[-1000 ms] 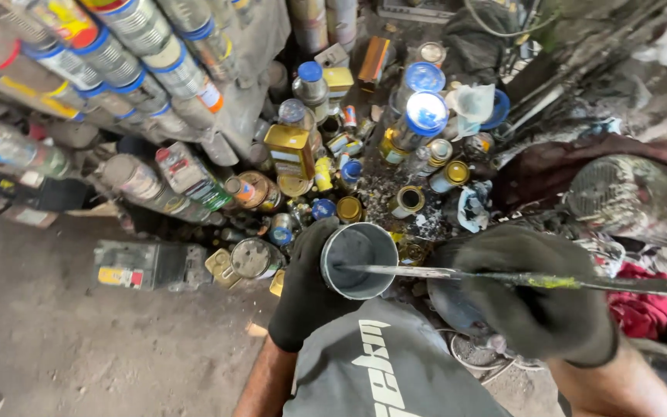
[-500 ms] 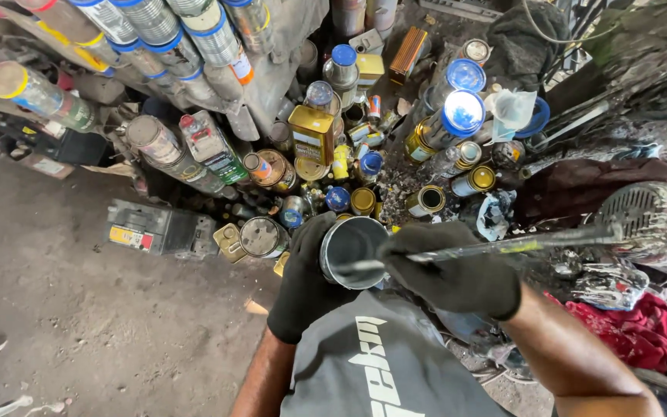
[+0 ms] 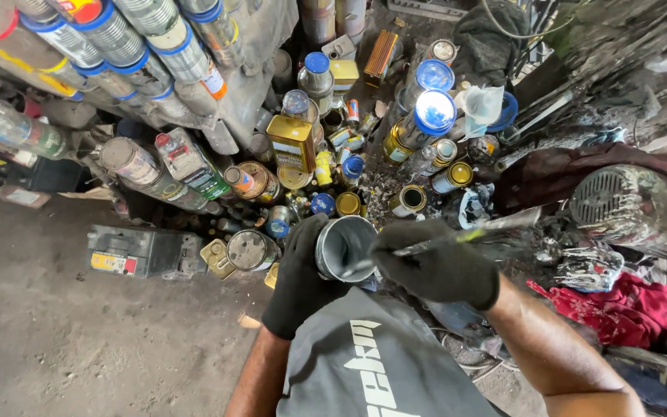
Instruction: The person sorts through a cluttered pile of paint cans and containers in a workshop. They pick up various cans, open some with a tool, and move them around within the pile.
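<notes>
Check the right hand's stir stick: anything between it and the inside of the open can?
Nothing visible. The left hand grips the open can by its side, leaving the mouth uncovered. The right hand holds the stir stick, whose lower end already reaches inside the can. The surrounding tins stand beyond the can's rim, apart from it.

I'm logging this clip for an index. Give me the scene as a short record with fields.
Setting: dirty workshop floor crowded with cans
Left hand: black glove, grips an open metal can
Right hand: black glove, holds a long stirring stick with its tip inside the can
Can contents: grey-looking, not clear
Nearby: red cloth, battery, blue-lidded cans
</notes>
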